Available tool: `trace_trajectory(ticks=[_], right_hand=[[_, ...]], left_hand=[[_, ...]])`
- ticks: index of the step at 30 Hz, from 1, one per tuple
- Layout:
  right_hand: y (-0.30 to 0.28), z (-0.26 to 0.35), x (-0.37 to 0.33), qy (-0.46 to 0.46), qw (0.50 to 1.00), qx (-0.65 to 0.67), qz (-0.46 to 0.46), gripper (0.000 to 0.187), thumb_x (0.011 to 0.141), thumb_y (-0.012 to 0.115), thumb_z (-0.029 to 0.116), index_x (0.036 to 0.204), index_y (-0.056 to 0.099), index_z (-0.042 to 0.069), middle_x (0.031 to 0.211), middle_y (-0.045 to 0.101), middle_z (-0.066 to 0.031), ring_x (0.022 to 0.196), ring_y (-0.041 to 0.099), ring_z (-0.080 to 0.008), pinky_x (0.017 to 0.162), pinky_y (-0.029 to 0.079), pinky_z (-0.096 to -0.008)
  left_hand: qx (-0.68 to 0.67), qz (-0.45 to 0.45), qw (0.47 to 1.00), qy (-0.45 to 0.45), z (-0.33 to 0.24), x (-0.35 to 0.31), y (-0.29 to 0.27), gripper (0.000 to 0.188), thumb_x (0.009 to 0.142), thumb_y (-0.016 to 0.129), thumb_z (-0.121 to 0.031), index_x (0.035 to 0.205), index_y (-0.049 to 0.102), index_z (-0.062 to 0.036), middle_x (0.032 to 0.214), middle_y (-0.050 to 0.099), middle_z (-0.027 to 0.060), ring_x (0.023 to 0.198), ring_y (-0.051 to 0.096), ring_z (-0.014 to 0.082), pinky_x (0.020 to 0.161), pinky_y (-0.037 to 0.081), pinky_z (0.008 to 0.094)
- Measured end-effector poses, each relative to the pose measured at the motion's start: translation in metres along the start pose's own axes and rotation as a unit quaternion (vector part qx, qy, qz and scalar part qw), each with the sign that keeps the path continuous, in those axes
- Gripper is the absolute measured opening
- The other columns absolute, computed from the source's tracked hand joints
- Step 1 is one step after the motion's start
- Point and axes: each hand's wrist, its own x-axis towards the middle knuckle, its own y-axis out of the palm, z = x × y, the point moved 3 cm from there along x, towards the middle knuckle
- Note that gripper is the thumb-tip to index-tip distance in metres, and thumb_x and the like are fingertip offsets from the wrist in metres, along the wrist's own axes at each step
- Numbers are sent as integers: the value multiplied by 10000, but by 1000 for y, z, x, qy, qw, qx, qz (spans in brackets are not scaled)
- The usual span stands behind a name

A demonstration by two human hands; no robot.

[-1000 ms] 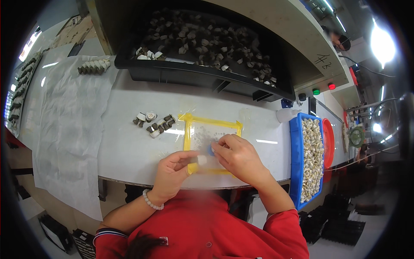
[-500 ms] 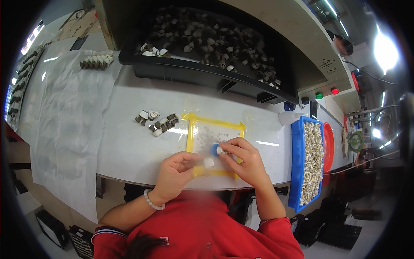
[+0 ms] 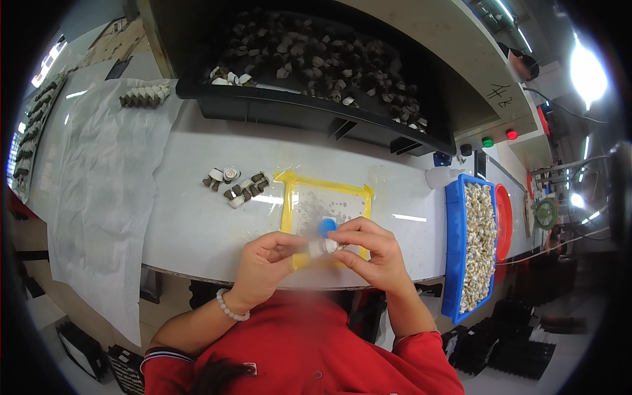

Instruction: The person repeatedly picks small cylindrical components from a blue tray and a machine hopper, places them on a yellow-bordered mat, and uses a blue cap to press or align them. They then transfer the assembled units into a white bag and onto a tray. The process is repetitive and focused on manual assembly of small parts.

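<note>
Over the near part of a yellow-taped rectangle [image 3: 368, 217], my left hand [image 3: 262, 264] pinches a white ring-shaped part [image 3: 315, 249], blurred by motion. My right hand [image 3: 374, 253] holds a small white piece [image 3: 332, 245] between thumb and fingertips, up against the left hand's part. Whether one sits inside the other, I cannot tell. Just beyond the fingers lies a small round blue cap [image 3: 328, 227] with grey spots scattered around it. To the left on the table, several white-and-dark parts [image 3: 247, 189] lie in a loose group.
A large black bin [image 3: 276, 108] full of dark and white parts spans the back. A blue tray [image 3: 453, 263] heaped with small whitish pieces stands at right, beside a red basin [image 3: 503, 224] and white bottle [image 3: 441, 178]. White sheeting [image 3: 105, 197] covers the left side, holding a row of parts [image 3: 145, 96].
My right hand has moved from the blue cap toward me and left, bringing its small white piece to the part in my left hand. The left hand has barely moved.
</note>
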Motion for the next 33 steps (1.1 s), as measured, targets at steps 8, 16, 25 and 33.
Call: trace_trajectory(ticks=[8, 16, 25, 33], right_hand=[[10, -4, -5, 45, 997, -12, 58, 291, 773, 710, 43, 1063, 693, 19, 946, 649, -84, 846, 617, -188, 719, 485, -280], [5, -9, -13, 51, 996, 25, 67, 321, 846, 676, 163, 1151, 658, 67, 997, 638, -74, 898, 615, -216, 788, 491, -306], [-180, -58, -135, 210, 884, -276, -314, 418, 847, 679, 138, 1243, 589, 36, 1105, 621, -131, 971, 616, -203, 815, 495, -307], [-245, -106, -205, 403, 714, -462, -338, 747, 778, 695, 499, 1329, 497, 36, 1317, 459, -228, 1248, 424, -383, 1007, 385, -469]], left_hand=[[18, 16, 1000, 13, -2, -6, 4, 150, 871, 606, 67, 1020, 593, 71, 1015, 664, 207, 879, 684, 290, 795, 582, 371], [70, 27, 997, -7, -3, -5, 3, 208, 869, 601, 77, 1070, 548, 66, 1041, 636, 180, 919, 663, 259, 806, 575, 355], [590, -256, 716, 270, -66, -54, -86, 299, 748, 575, 132, 1037, 567, 52, 1008, 589, 148, 880, 571, 268, 830, 468, 357], [674, -305, 610, 283, -66, -43, -106, 416, 762, 579, 71, 1165, 478, 59, 1180, 498, 190, 1133, 475, 347, 1015, 357, 408]])
